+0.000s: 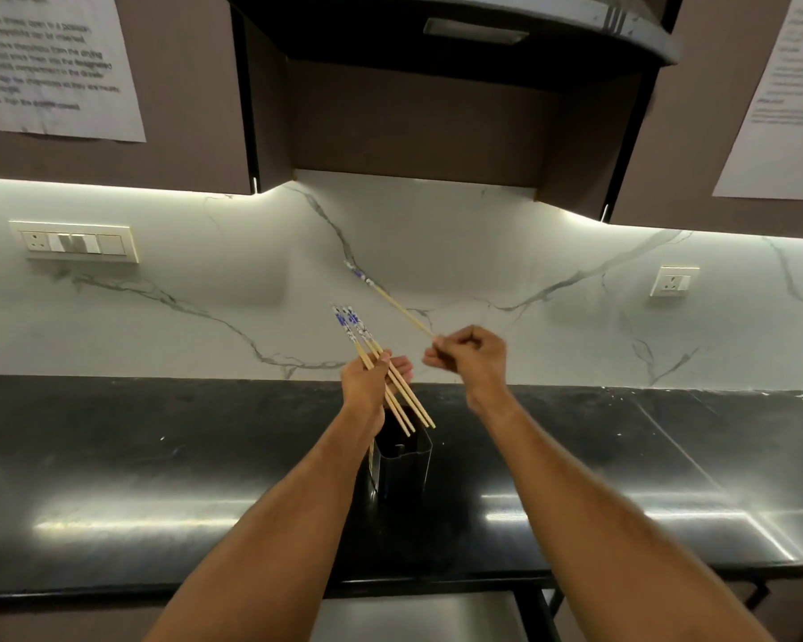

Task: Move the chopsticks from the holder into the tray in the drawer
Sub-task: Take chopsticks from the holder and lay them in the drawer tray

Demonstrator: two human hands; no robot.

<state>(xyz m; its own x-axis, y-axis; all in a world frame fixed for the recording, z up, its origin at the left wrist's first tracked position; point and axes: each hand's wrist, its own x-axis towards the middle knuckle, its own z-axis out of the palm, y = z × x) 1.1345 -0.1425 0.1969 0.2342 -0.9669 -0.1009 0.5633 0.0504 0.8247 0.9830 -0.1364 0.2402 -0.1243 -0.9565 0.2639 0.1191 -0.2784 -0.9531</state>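
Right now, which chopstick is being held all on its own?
The one pinched in the right hand, its blue-patterned end angled up-left at the wall. The left hand grips the others as a bundle.

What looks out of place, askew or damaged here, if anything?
Nothing stands out. The left hand holds a bundle of chopsticks above the black holder; the right hand holds a single chopstick. No spill or damage shows.

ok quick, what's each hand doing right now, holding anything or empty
Left hand: closed around a bundle of chopsticks above the black holder.
Right hand: closed, pinching a single chopstick at its lower end.
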